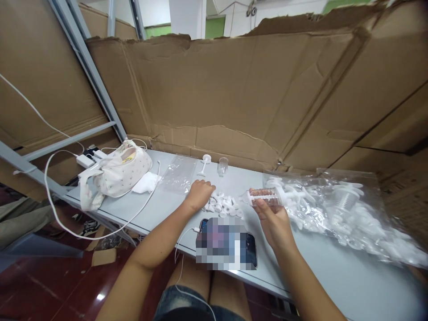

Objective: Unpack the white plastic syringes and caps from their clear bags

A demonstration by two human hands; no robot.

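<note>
My right hand (272,218) is closed around a clear ribbed plastic tube (267,196) with a white rod inside and a white flange at its right end. The tube lies level, its clear tip pointing left over the table. My left hand (200,193) rests at the left edge of a pile of small white plastic caps (224,206), its fingers curled down; what they hold, if anything, is hidden. Behind the pile stand a white plunger-like part (203,165) and an upright clear ribbed cup (222,166).
Clear bags of white plastic parts (344,214) cover the table's right side. A flat clear bag (179,173), a white cloth bag (123,171) and a white cable lie left. A phone (250,249), partly blurred, lies at the front edge. Cardboard (214,89) walls the back.
</note>
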